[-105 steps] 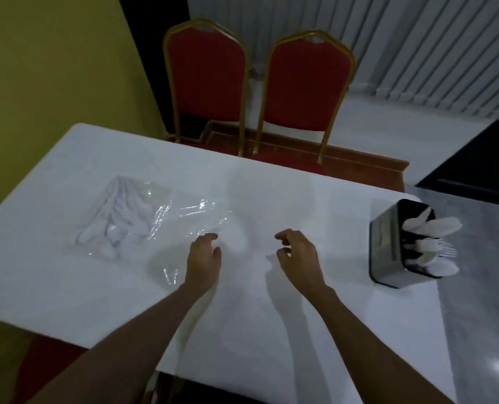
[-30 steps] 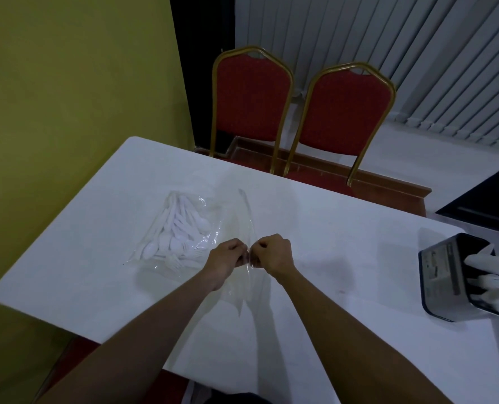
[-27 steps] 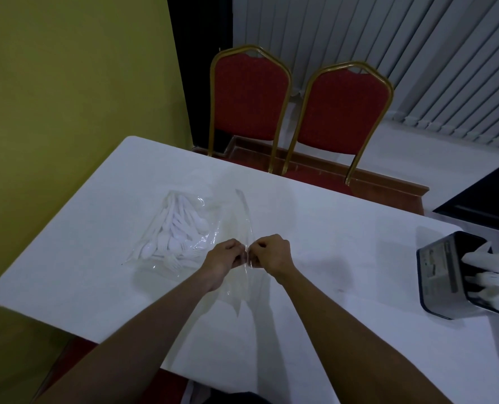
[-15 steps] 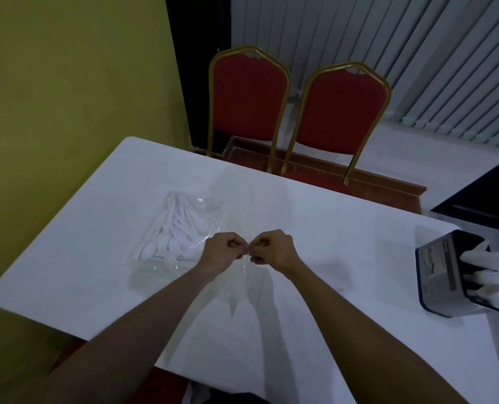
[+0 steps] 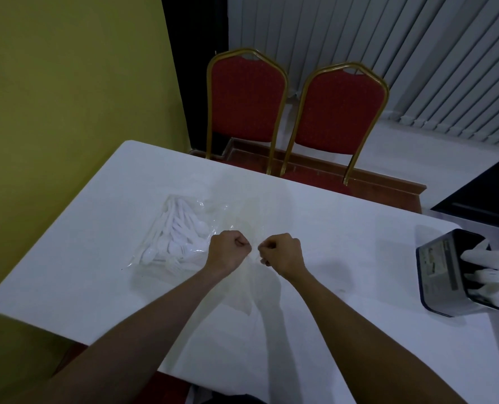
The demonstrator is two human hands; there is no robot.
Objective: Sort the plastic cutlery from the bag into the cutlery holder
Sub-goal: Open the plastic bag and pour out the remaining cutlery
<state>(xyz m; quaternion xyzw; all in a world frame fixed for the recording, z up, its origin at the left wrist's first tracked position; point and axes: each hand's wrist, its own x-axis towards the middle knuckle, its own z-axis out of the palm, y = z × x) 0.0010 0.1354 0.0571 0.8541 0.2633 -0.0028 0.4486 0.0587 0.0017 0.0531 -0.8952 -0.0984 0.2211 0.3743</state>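
A clear plastic bag (image 5: 227, 220) lies on the white table (image 5: 344, 234), with several white plastic spoons and forks (image 5: 175, 237) heaped in its left end. My left hand (image 5: 227, 252) and my right hand (image 5: 283, 252) are both fisted on the bag's open edge, a small gap between them, the film stretched from one to the other. The dark cutlery holder (image 5: 443, 272) stands at the table's right edge and holds several white pieces of cutlery (image 5: 490, 266).
Two red chairs with gold frames (image 5: 245, 100) (image 5: 338, 112) stand behind the table's far edge. A yellow wall (image 5: 67, 97) runs along the left. A dark surface (image 5: 481, 193) sits at the far right, past the table.
My hands went from resting open on the table to pinching the bag's edge together. In the last half second they have pulled slightly apart, stretching the film.
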